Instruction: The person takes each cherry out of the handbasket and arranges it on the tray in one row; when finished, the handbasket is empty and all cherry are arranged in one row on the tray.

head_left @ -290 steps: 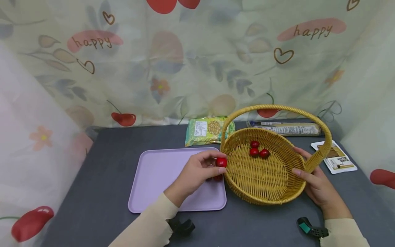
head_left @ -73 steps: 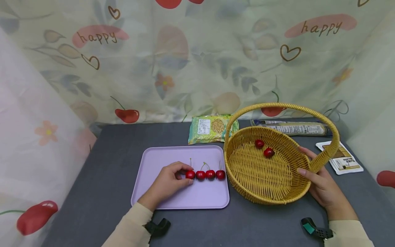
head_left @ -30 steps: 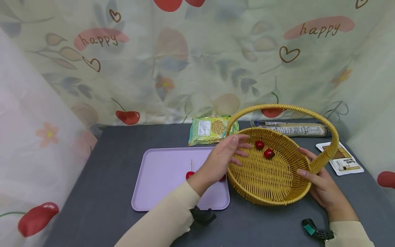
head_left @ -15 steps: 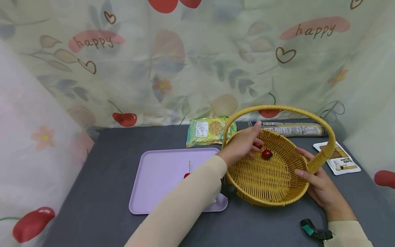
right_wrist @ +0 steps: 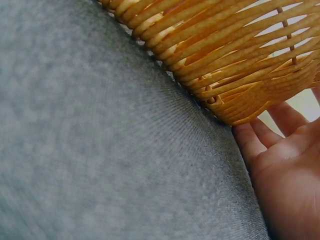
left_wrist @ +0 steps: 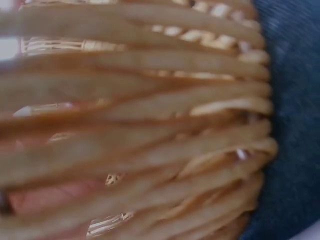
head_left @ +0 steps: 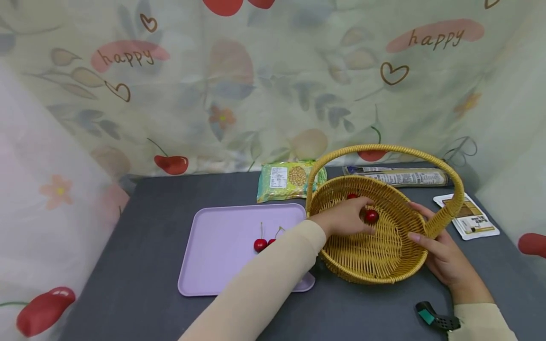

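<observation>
A yellow wicker basket [head_left: 379, 265] with a tall arched handle stands on the right in the head view. My right hand [head_left: 445, 258] grips its right side, thumb over the rim; the right wrist view shows fingers against the outer weave [right_wrist: 225, 65]. My left hand [head_left: 347, 218] reaches inside, fingers and thumb curled round a dark red cherry [head_left: 371, 216]. Behind that hand another cherry [head_left: 351, 196] partly shows. On the lilac tray [head_left: 213, 255] lie a stemmed cherry [head_left: 260, 245] and part of a second one [head_left: 271, 241]; my left sleeve covers the tray's right part.
At the back lie a green and yellow bag [head_left: 279, 182] and a long clear packet [head_left: 409, 177]. A white flat packet [head_left: 469, 220] sits right of the basket. The left wrist view is filled by blurred wicker [left_wrist: 150, 100]. A patterned curtain [head_left: 273, 94] stands behind the table.
My left hand has left the row of cherries on the tray, moved right and gone into the basket, where its fingers now surround a cherry. The right hand stays on the basket.
</observation>
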A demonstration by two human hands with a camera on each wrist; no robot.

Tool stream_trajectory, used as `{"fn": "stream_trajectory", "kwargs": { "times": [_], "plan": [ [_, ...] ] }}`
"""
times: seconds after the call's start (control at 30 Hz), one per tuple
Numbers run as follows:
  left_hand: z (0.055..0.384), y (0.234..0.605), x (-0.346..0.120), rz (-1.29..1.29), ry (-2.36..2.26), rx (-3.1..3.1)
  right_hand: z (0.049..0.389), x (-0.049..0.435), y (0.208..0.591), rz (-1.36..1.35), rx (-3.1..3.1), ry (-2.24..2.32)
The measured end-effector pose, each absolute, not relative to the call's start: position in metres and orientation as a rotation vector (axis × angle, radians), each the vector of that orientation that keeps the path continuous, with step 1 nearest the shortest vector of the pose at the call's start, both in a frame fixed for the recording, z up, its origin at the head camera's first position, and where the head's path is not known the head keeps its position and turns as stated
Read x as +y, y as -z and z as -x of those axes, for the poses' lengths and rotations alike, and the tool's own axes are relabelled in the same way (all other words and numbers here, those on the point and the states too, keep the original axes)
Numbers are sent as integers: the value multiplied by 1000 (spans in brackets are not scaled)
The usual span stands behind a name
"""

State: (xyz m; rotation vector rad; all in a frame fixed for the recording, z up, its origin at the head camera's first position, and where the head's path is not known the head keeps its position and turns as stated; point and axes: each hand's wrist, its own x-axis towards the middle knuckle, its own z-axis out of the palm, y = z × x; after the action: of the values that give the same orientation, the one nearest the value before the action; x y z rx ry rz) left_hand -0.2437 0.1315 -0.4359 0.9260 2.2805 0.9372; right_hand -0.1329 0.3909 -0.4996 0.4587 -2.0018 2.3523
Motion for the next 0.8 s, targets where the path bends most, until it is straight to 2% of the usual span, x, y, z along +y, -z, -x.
{"fn": "stream_trajectory", "kwargs": {
  "times": [0.4,0.8],
  "plan": [
    [241,439,136,-1130,-638,2412,133,391,499,-479,-1978,-2371],
    [242,435,130,-1074,-996,2283,133,390,499,-515,-1958,-2387]
  ]
}}
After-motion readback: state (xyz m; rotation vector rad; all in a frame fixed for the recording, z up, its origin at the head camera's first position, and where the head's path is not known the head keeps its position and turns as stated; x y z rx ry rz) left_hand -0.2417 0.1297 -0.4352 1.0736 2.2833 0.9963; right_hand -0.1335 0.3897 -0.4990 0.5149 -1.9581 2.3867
